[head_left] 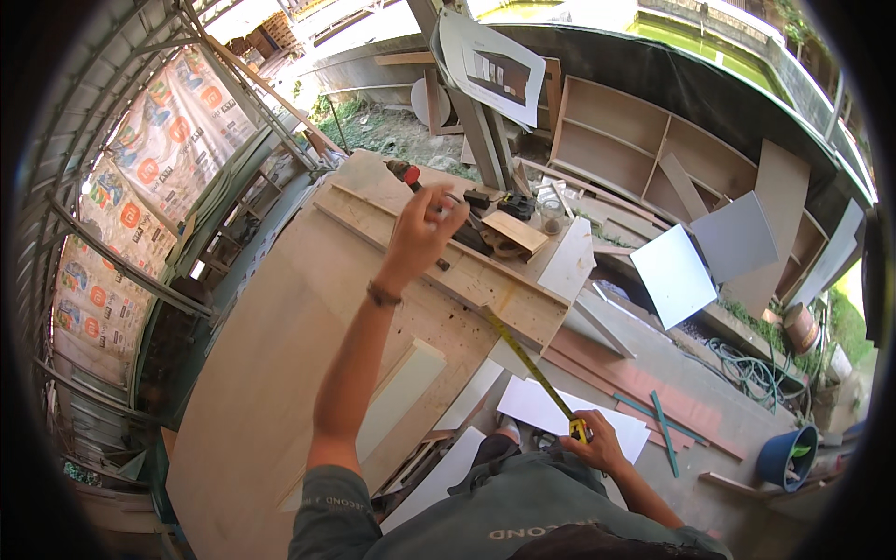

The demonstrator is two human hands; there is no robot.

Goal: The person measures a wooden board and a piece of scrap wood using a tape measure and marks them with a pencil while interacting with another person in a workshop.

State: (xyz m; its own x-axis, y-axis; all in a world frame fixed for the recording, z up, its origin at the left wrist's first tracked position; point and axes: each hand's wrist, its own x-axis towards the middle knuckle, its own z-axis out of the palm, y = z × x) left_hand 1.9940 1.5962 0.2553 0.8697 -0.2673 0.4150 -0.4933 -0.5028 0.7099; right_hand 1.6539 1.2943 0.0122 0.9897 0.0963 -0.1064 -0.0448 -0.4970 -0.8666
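Note:
My right hand (599, 442) is closed round a yellow and black tape measure (578, 429), low in front of me. Its yellow blade (530, 364) runs out up and left to the edge of a long wooden channel on the workbench. My left hand (429, 222) is raised over that long wooden channel (523, 306), fingers bent together. Whether a small thing is pinched in them cannot be made out. Just beyond it lies a red and black power drill (407, 174), partly hidden by the hand.
The broad plywood bench top (252, 373) bears a pale board strip (403, 397). Beyond the channel sit a wooden block (515, 231) and a glass jar (551, 222). A post with a hanging printed sheet (495, 70) rises behind. A blue bucket (788, 459) and coiled hose (751, 373) are at right.

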